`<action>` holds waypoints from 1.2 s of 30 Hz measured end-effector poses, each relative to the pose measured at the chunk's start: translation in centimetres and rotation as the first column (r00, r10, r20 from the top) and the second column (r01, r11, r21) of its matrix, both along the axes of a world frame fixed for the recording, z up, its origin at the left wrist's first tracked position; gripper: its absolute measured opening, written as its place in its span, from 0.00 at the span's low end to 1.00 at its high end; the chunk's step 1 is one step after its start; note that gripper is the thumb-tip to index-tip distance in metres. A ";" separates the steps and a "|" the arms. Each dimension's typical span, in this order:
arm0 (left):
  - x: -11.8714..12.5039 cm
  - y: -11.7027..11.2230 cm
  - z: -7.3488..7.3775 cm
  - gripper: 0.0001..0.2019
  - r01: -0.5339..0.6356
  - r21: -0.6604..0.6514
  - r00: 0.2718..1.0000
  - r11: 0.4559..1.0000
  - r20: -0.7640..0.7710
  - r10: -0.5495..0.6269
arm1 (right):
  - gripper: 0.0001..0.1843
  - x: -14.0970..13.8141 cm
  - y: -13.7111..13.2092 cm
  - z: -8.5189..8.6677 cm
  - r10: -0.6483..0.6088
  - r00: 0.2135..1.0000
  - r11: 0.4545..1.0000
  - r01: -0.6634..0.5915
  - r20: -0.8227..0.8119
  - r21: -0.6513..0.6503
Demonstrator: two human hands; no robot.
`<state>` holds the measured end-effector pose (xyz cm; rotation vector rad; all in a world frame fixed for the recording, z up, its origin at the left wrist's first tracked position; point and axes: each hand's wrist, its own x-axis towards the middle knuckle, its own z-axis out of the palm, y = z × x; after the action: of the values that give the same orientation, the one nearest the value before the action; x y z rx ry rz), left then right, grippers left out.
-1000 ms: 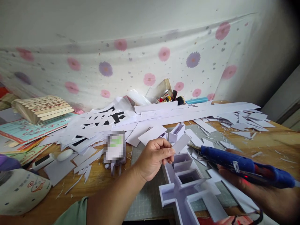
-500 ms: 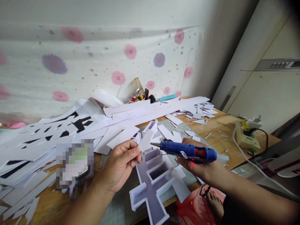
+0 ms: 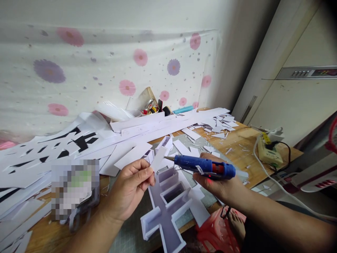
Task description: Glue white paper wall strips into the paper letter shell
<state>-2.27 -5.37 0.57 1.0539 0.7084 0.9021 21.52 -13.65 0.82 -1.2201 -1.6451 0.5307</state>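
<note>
Between the thumb and fingers of my left hand (image 3: pixel 134 186) is a narrow white foam board strip (image 3: pixel 158 159), tilted upright. My right hand (image 3: pixel 216 184) is wrapped round a blue glue gun (image 3: pixel 201 166); a small red light glows on it. The nozzle points left, close to the strip's right edge; whether it touches I cannot tell. Below both hands lies a white walled model (image 3: pixel 164 211) with several open compartments, partly off the table's near edge. Smaller white box-like parts (image 3: pixel 166 142) stand behind the strip.
Cut white sheets (image 3: pixel 39 165) pile up on the left, and long strips (image 3: pixel 168 124) lie along the back. Scraps (image 3: pixel 222 124) litter the right of the wooden table (image 3: pixel 237 154). A power strip (image 3: pixel 269 153) with a white cable sits at the right edge. A cutting mat (image 3: pixel 126 225) lies underneath.
The view has turned slightly right, so everything sits further left in it. Strip and glue gun keep nearly the same place relative to each other; both hands still hold them.
</note>
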 end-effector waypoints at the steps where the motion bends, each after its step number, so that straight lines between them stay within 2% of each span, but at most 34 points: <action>1: 0.0 0.0 0.0 0.15 0.000 -0.002 1.000 1.000 0.004 0.000 | 0.14 0.0 0.0 0.0 0.013 1.000 1.000 -0.013 0.005 0.005; 14: 0.0 0.0 0.3 0.16 -0.020 -0.020 1.000 1.000 0.013 0.020 | 0.13 -0.6 0.0 -0.9 0.088 0.991 0.995 -0.092 0.097 0.046; 17: 0.0 0.0 0.2 0.16 -0.016 -0.018 1.000 1.000 0.012 0.016 | 0.14 -0.5 0.0 -0.8 0.078 0.994 0.997 -0.079 0.079 0.007; 25: -0.3 0.1 0.2 0.16 -0.015 -0.003 1.000 1.000 -0.009 0.015 | 0.14 0.2 0.0 -0.1 -0.012 1.000 0.997 0.011 0.018 0.070; 29: -0.3 0.2 0.0 0.15 -0.004 0.002 1.000 1.000 -0.011 0.004 | 0.14 0.3 0.0 0.3 -0.071 0.997 0.997 0.071 0.020 0.037; 36: -0.6 0.3 -0.3 0.15 0.008 0.013 0.999 1.000 -0.034 -0.008 | 0.14 0.6 -0.1 0.6 -0.065 0.998 0.998 0.065 -0.024 0.010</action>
<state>-2.83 -5.08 0.24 1.0852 0.7267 0.8846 22.10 -13.78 1.37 -1.2509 -1.5811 0.4933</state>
